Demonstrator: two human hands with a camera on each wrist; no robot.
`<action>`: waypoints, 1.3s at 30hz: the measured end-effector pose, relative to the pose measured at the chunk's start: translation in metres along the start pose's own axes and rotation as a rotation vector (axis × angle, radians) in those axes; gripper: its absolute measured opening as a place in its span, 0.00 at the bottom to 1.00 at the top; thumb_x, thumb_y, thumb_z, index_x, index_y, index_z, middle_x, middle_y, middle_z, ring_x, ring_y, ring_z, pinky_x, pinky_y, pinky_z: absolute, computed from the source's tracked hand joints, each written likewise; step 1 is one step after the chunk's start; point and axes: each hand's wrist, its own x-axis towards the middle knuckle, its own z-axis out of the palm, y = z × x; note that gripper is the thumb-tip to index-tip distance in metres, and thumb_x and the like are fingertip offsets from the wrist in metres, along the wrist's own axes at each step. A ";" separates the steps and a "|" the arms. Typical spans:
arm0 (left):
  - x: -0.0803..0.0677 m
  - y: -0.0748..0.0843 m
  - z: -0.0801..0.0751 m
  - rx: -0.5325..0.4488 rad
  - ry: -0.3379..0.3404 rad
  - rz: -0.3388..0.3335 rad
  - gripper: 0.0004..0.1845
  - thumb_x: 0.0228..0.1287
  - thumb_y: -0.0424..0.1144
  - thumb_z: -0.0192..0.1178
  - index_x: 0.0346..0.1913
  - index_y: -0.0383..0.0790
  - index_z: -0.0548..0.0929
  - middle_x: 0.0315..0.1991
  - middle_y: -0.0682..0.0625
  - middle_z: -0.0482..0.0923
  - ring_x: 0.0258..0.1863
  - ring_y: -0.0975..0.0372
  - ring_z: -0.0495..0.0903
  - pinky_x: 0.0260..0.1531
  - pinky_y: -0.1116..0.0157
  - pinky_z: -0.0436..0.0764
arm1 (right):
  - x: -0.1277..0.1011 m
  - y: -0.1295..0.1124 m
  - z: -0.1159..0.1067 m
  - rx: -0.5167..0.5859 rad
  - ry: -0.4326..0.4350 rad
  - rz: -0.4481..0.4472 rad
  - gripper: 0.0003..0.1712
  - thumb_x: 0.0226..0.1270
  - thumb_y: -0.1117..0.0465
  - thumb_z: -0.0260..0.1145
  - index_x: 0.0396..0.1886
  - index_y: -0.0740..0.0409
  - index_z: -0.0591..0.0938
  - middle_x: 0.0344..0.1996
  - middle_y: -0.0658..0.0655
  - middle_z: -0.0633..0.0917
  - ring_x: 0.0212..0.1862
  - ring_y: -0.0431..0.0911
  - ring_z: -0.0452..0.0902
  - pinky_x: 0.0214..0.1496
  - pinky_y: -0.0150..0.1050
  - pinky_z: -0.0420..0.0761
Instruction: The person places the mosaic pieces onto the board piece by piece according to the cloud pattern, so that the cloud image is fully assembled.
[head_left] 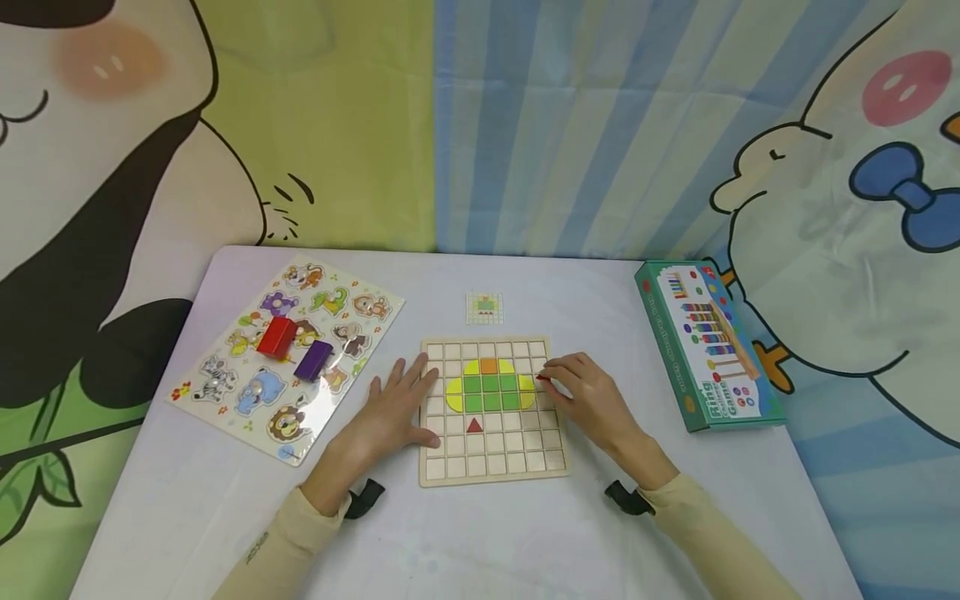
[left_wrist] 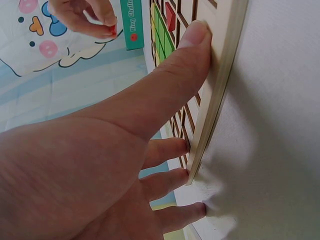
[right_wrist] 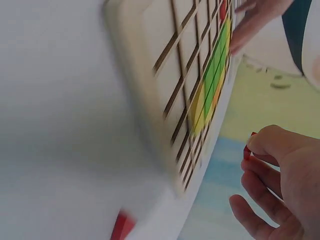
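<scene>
I see the white table filling the lower half of the head view; at centre frame lies my wooden grid board, bearing a patch of green, yellow and orange tiles and a red triangle below it; left of centre sits the animal puzzle board with a red block and a purple block on it; at right, the green game box; my left hand rests flat, fingers straight, on the board's left edge; my right hand pinches a small red piece at the board's right edge.
</scene>
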 end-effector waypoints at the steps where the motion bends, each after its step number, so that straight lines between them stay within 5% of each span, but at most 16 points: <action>1: 0.000 0.000 0.000 0.000 -0.001 -0.001 0.58 0.49 0.50 0.78 0.80 0.37 0.57 0.83 0.40 0.38 0.81 0.37 0.37 0.72 0.27 0.42 | 0.004 -0.006 0.004 0.007 -0.013 -0.026 0.11 0.54 0.67 0.79 0.38 0.60 0.89 0.39 0.54 0.90 0.46 0.47 0.83 0.46 0.39 0.87; 11: 0.000 0.001 -0.001 -0.005 0.005 0.001 0.59 0.48 0.50 0.79 0.80 0.38 0.58 0.83 0.40 0.39 0.81 0.36 0.37 0.72 0.27 0.42 | 0.006 -0.043 0.038 0.082 -0.119 -0.209 0.09 0.55 0.66 0.79 0.36 0.57 0.89 0.37 0.50 0.89 0.44 0.44 0.83 0.49 0.34 0.85; 39: 0.001 0.001 0.001 0.015 0.010 0.003 0.59 0.48 0.51 0.79 0.79 0.38 0.58 0.83 0.40 0.39 0.81 0.37 0.38 0.71 0.27 0.43 | -0.014 -0.054 0.045 0.040 -0.206 -0.197 0.11 0.60 0.65 0.76 0.43 0.58 0.91 0.44 0.51 0.90 0.50 0.45 0.83 0.56 0.37 0.85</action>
